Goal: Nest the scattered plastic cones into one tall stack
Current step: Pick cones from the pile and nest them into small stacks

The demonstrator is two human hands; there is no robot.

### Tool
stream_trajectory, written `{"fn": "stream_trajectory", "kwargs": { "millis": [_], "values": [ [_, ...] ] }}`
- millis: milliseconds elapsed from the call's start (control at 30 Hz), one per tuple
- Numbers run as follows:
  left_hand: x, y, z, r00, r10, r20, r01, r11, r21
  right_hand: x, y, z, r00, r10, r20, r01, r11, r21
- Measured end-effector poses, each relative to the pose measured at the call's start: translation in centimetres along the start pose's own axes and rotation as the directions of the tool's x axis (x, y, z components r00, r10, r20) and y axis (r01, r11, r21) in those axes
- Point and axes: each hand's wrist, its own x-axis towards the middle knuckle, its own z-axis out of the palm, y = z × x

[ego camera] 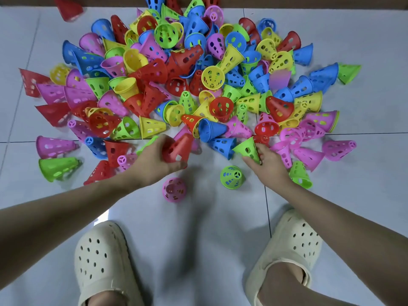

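A wide heap of perforated plastic cones (189, 69) in red, blue, green, yellow and pink covers the tiled floor ahead of me. My left hand (154, 162) grips a red cone (178, 149) at the heap's near edge. My right hand (268, 164) pinches a green cone (247, 149) lying on its side. Two cones stand upright, apart from the heap and close to me: a pink cone (174, 189) and a green cone (232, 177) with blue showing inside it.
My feet in cream clogs (99, 261) (289, 246) stand on the grey tiles (209, 228) below the hands. A lone red cone (69, 9) lies at the far left by a brown edge (309, 2) along the top.
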Motion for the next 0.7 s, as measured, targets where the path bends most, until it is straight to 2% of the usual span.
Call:
{"fn": "stream_trajectory", "kwargs": {
  "millis": [100, 267, 400, 633, 700],
  "values": [
    [-2.4, -0.5, -0.2, 0.998, 0.044, -0.053, -0.051, 0.991, -0.127, -1.1, -1.1, -1.1, 0.994, -0.108, 0.023, 0.108, 0.994, -0.017],
    [-5.7, -3.1, 1.2, 0.979, 0.183, -0.093, -0.181, 0.983, 0.026, -2.6, -3.7, -1.8, 0.981, -0.196, -0.003, 0.196, 0.978, 0.070],
    [-6.7, -5.2, 1.9, 0.979, 0.197, -0.047, -0.193, 0.979, 0.071, -3.5, -5.1, -2.2, 0.962, -0.263, -0.076, 0.268, 0.961, 0.074],
    [-4.5, -6.6, 1.6, 0.982, 0.121, 0.145, -0.149, 0.969, 0.197, -4.3, -5.0, -2.2, 0.965, -0.260, -0.031, 0.261, 0.964, 0.048],
    [-3.4, -6.3, 1.5, 0.982, 0.096, 0.164, -0.134, 0.961, 0.240, -4.4, -5.0, -2.2, 0.964, -0.267, -0.019, 0.267, 0.963, 0.029]
  ]
}}
